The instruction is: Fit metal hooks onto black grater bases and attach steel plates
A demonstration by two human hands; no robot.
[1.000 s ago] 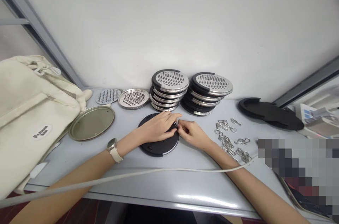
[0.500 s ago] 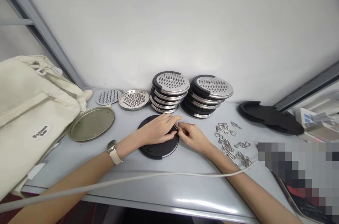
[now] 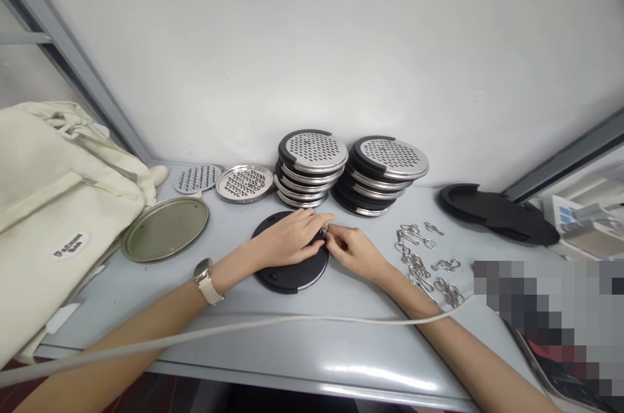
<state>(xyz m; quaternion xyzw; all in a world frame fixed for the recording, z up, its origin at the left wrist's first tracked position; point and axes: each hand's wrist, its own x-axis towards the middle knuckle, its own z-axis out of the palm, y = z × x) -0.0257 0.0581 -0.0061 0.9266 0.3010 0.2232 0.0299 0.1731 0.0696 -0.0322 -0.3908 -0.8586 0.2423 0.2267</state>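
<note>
A round grater [image 3: 285, 279] lies black side up on the table, with a thin silver edge at its lower right. Across its top rests my left hand [image 3: 287, 237], fingers stretched to the right and thumb near the rim, holding it down. My right hand [image 3: 353, 250] is closed in a pinch at the right rim, on a small metal clip [image 3: 324, 233] mostly hidden by the fingertips. To the right lies a loose pile of metal clips [image 3: 414, 263] with rings.
Behind stand two stacks of round graters [image 3: 314, 153] [image 3: 392, 158]. Grater plates [image 3: 245, 183] and an olive round lid [image 3: 166, 231] lie left, beside a cream bag [image 3: 73, 192]. Black holders [image 3: 497, 211] sit right. A white cable [image 3: 292, 319] crosses above my forearms.
Both hands stay at the grater's right rim, with the clip still in the right pinch. The view has shifted very slightly; nothing else has visibly moved.
</note>
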